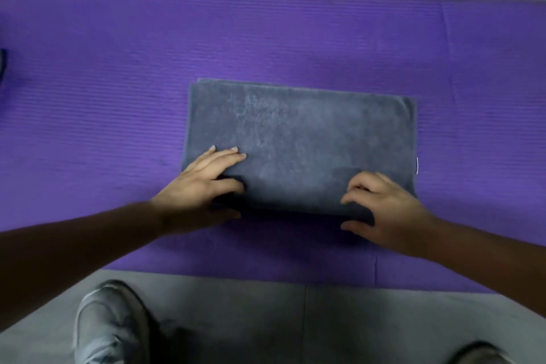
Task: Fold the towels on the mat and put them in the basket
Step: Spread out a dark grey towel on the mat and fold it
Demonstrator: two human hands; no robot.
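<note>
left hand and right hand pinch the towel by its near long edge; the rest lies beyond both grips.

Bare purple mat open left, right and beyond the folded grey towel; left hand and right hand occupy its near edge, grey shoe on floor behind.

Towel: grey, folded into a flat layered rectangle, lying at frame centre on the mat.
Mat: purple, ribbed, stretching across the frame's middle band.
</note>
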